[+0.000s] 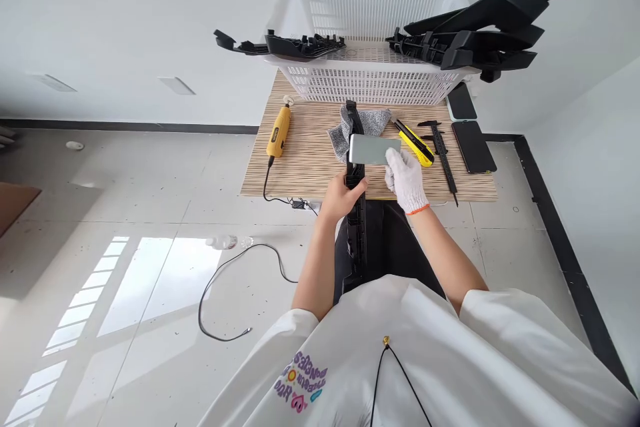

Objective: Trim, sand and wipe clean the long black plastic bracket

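Note:
My bare left hand (341,197) grips a long black plastic part (356,227) that runs from my lap up over the table's front edge. My right hand (405,180), in a white glove, holds a flat grey sheet (374,149) across the upper part of the black piece. A grey cloth (373,121) lies on the table under the part's far end.
On the small striped table (310,167) lie a yellow rotary tool (279,131) with a cord, a yellow utility knife (415,142), a caliper (443,147) and two phones (473,145). A white basket (370,47) at the back carries black plastic parts (470,33). A cable (235,293) lies on the floor.

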`<action>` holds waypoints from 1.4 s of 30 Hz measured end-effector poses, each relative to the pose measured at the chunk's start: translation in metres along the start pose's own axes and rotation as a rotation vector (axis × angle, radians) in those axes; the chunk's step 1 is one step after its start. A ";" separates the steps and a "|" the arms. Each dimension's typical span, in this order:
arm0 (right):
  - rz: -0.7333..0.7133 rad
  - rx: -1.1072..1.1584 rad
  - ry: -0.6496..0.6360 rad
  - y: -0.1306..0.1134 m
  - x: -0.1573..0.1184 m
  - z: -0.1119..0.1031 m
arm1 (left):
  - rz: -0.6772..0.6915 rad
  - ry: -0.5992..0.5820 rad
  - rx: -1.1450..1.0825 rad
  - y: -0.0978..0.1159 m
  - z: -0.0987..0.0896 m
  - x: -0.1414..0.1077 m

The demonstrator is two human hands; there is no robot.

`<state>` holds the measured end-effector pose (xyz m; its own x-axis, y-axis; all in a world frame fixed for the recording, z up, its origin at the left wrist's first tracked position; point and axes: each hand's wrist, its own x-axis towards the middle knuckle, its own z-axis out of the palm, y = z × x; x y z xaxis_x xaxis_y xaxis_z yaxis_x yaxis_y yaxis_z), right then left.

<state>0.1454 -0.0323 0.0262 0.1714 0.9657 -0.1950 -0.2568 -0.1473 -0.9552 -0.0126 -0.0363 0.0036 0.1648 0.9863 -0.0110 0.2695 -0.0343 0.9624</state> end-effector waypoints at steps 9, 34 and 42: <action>0.019 -0.009 -0.024 0.005 0.001 0.011 | 0.014 0.016 -0.027 -0.002 0.001 0.001; -0.052 0.011 0.088 0.005 -0.002 0.013 | -0.010 0.065 -0.030 0.002 0.006 0.001; -0.060 0.024 0.151 0.005 -0.002 0.010 | -0.027 0.118 -0.051 0.002 0.005 0.000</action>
<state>0.1341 -0.0327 0.0238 0.3276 0.9293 -0.1705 -0.2643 -0.0831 -0.9609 -0.0070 -0.0372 0.0037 0.0445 0.9990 -0.0083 0.2234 -0.0018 0.9747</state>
